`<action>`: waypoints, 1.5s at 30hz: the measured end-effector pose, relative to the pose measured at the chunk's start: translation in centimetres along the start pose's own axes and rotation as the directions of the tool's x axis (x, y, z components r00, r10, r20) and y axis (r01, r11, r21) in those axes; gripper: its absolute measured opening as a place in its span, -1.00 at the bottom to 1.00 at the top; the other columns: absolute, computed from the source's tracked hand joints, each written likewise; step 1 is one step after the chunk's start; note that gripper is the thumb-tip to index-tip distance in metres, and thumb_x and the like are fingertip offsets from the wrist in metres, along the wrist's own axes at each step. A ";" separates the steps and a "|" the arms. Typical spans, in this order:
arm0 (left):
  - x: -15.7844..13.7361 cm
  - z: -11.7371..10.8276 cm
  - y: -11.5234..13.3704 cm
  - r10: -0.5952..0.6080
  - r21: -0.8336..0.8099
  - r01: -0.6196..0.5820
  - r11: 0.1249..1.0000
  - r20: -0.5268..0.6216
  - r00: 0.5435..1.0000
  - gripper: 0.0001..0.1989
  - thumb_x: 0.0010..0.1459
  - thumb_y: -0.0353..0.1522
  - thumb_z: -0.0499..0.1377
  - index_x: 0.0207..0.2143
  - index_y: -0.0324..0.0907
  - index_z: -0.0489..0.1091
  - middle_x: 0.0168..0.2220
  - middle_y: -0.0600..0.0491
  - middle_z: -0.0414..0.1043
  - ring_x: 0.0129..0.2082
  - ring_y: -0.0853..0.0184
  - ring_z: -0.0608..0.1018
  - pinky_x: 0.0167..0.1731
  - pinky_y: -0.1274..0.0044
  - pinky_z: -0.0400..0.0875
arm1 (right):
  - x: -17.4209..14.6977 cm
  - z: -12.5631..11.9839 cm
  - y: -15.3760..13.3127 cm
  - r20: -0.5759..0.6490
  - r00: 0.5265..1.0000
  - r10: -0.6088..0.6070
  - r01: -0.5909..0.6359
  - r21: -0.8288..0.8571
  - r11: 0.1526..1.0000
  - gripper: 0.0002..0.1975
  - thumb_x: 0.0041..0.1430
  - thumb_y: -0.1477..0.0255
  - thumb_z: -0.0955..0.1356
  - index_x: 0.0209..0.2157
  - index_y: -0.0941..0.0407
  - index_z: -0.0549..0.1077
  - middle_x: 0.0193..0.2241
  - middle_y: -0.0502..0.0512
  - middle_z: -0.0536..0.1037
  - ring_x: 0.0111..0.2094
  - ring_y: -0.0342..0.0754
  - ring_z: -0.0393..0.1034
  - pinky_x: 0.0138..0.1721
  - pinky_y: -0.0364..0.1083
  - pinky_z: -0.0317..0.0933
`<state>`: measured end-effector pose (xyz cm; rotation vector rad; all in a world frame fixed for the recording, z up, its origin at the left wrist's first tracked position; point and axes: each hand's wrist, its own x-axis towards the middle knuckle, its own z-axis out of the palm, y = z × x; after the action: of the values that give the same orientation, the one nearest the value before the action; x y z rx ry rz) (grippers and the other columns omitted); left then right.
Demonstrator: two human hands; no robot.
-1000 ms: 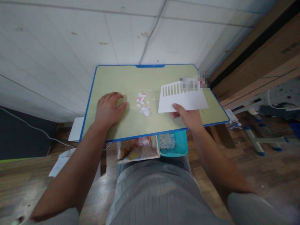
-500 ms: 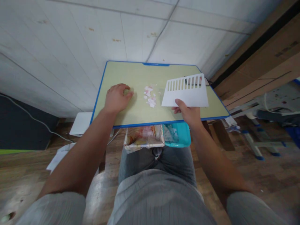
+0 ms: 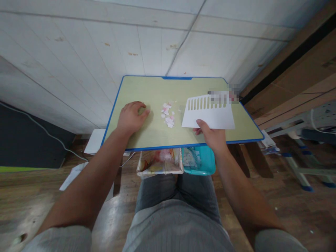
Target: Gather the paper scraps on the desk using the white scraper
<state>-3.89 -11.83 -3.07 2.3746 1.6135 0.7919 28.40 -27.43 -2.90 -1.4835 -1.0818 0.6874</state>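
My right hand grips a white flat scraper by its near edge, thumb on top. A row of slots runs along the scraper's far side, and it is held over the right part of the table. My left hand rests at the left of the tabletop, fingers curved and thumb apart, with nothing seen between them. Small torn scraps of pale pink and white paper lie loosely between the two hands, touching neither. The fingers under the scraper are partly hidden.
The pale yellow-green table has a blue rim and stands against a white panelled wall. Below its front edge are a lined basket and a turquoise bin holding scraps. Cardboard stands at the right.
The whole view has shifted, so the table and hands appear lower. Relative to the table, both hands, the scraper and the paper scraps stay nearly where they were.
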 end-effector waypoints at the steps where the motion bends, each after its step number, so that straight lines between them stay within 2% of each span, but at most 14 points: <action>1: 0.0 -0.1 -0.2 0.006 -0.004 -0.006 1.000 -0.001 1.000 -0.59 0.47 -0.14 0.21 0.14 -0.13 0.72 0.32 -0.16 0.73 0.42 -0.11 0.65 0.55 0.13 0.42 | -0.1 0.1 -0.2 0.016 1.000 0.001 -0.001 0.001 1.000 -0.62 0.23 0.00 0.56 -0.42 -0.03 0.55 -0.53 0.08 0.68 -0.46 0.10 0.64 -0.25 0.08 0.63; 10: -0.4 -0.5 -0.4 -0.048 -0.049 0.048 0.998 0.001 0.999 -0.73 0.45 -0.19 0.27 0.07 -0.05 0.67 0.31 -0.13 0.73 0.41 -0.15 0.65 0.56 0.06 0.43 | -1.7 -0.1 -1.0 0.240 0.970 0.037 -0.028 -0.042 0.999 -0.49 0.28 -0.13 0.56 -0.48 -0.02 0.58 -0.51 0.13 0.70 -0.44 0.14 0.66 -0.20 0.16 0.71; 14: -0.4 -0.4 -0.3 -0.028 -0.054 0.028 0.998 -0.014 0.999 -0.76 0.44 -0.21 0.28 0.04 -0.07 0.66 0.27 -0.15 0.74 0.38 -0.16 0.66 0.55 0.04 0.43 | -2.9 -0.1 -0.7 0.305 0.952 -0.036 0.047 -0.029 0.998 -0.44 0.36 -0.15 0.57 -0.52 -0.05 0.59 -0.53 0.09 0.69 -0.43 0.16 0.66 0.01 0.28 0.75; 19: -0.5 0.0 -0.4 -0.001 -0.037 0.000 0.999 -0.018 1.000 -0.76 0.46 -0.20 0.27 0.06 -0.05 0.65 0.26 -0.14 0.72 0.38 -0.16 0.63 0.57 -0.01 0.38 | -3.6 0.0 -0.3 0.269 0.962 -0.057 0.077 -0.065 0.995 -0.50 0.45 -0.03 0.55 -0.50 -0.04 0.64 -0.50 0.10 0.72 -0.41 0.17 0.67 -0.01 0.25 0.73; 22: -0.2 -0.1 0.0 -0.023 -0.004 0.023 1.000 0.004 1.000 -0.72 0.47 -0.18 0.28 0.11 -0.05 0.64 0.28 -0.15 0.69 0.39 -0.17 0.60 0.56 -0.04 0.38 | -3.8 -0.1 -0.4 0.246 0.967 -0.066 0.093 -0.101 0.991 -0.50 0.46 0.00 0.56 -0.51 -0.03 0.64 -0.50 0.11 0.71 -0.38 0.17 0.69 0.02 0.24 0.71; 25: 1.6 -0.6 1.4 -0.055 0.025 0.054 0.998 0.067 0.996 -0.66 0.53 -0.19 0.25 0.22 -0.08 0.62 0.35 -0.17 0.64 0.40 -0.17 0.58 0.52 -0.06 0.42 | -3.9 -0.2 -0.8 0.277 0.959 -0.063 0.093 -0.098 0.991 -0.51 0.42 -0.03 0.59 -0.48 -0.02 0.66 -0.52 0.10 0.71 -0.41 0.18 0.67 -0.04 0.25 0.72; 27: 3.7 -0.8 2.8 -0.034 0.029 0.032 0.999 0.069 0.997 -0.63 0.59 -0.21 0.17 0.27 -0.09 0.62 0.42 -0.16 0.59 0.44 -0.14 0.55 0.53 -0.05 0.39 | -3.7 -0.4 -1.3 0.278 0.959 -0.054 0.080 -0.083 0.993 -0.51 0.41 -0.04 0.60 -0.47 -0.01 0.66 -0.53 0.09 0.70 -0.44 0.16 0.65 -0.12 0.22 0.71; 29: 6.0 -0.4 3.9 -0.003 0.020 0.002 1.000 0.048 0.999 -0.59 0.60 -0.23 0.12 0.33 -0.05 0.61 0.46 -0.09 0.56 0.49 -0.07 0.50 0.54 -0.01 0.35 | -3.4 -0.8 -1.8 0.246 0.967 -0.058 0.077 -0.068 0.995 -0.49 0.41 -0.04 0.60 -0.49 -0.01 0.63 -0.54 0.08 0.67 -0.46 0.14 0.63 -0.15 0.20 0.70; 33: 8.9 1.6 4.3 0.024 -0.075 -0.025 0.997 -0.011 1.000 -0.54 0.66 -0.07 0.02 0.36 0.09 0.56 0.47 0.06 0.57 0.53 0.04 0.43 0.57 0.03 0.29 | -3.1 -1.4 -2.4 0.184 0.979 -0.089 0.110 -0.103 0.989 -0.49 0.41 -0.02 0.60 -0.51 -0.01 0.61 -0.54 0.06 0.67 -0.45 0.12 0.62 -0.09 0.19 0.67; 36: 8.6 2.6 3.4 0.059 -0.100 -0.061 0.993 -0.017 0.998 -0.52 0.62 -0.09 0.07 0.39 0.02 0.56 0.47 -0.03 0.57 0.52 -0.04 0.46 0.57 -0.01 0.31 | -3.4 -1.7 -2.4 0.173 0.980 -0.096 0.121 -0.140 0.983 -0.53 0.43 0.05 0.59 -0.52 -0.01 0.62 -0.54 0.06 0.68 -0.42 0.13 0.63 -0.06 0.18 0.65; 39: 7.4 2.0 2.9 0.092 -0.090 -0.093 0.992 -0.008 0.996 -0.58 0.55 -0.16 0.19 0.34 0.03 0.60 0.43 -0.10 0.59 0.49 -0.14 0.51 0.55 -0.02 0.37 | -3.2 -2.1 -2.1 0.062 0.991 -0.115 0.124 -0.167 0.978 -0.57 0.44 0.14 0.57 -0.51 -0.01 0.59 -0.55 0.03 0.66 -0.47 0.10 0.59 -0.15 0.15 0.61; 42: 6.5 0.7 3.7 0.125 -0.065 -0.123 0.990 0.041 0.991 -0.61 0.51 -0.22 0.25 0.31 0.02 0.62 0.40 -0.13 0.60 0.47 -0.19 0.54 0.53 -0.04 0.41 | -2.0 -2.5 -1.7 -0.093 0.986 -0.141 0.118 -0.215 0.969 -0.64 0.39 0.19 0.57 -0.48 0.00 0.60 -0.54 0.05 0.65 -0.46 0.10 0.57 -0.23 0.11 0.58; 45: 5.9 -0.1 5.1 0.180 -0.052 -0.176 0.983 0.098 0.979 -0.63 0.50 -0.26 0.25 0.28 0.03 0.64 0.33 -0.11 0.64 0.41 -0.20 0.58 0.51 -0.05 0.44 | -1.1 -2.7 -1.5 -0.128 0.980 -0.149 0.110 -0.276 0.955 -0.64 0.37 0.19 0.57 -0.50 0.00 0.61 -0.52 0.07 0.67 -0.39 0.13 0.60 -0.10 0.16 0.62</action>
<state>1.80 -8.59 1.06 2.5106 1.3465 0.7131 29.94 -29.61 -1.08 -1.6475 -1.1797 0.3415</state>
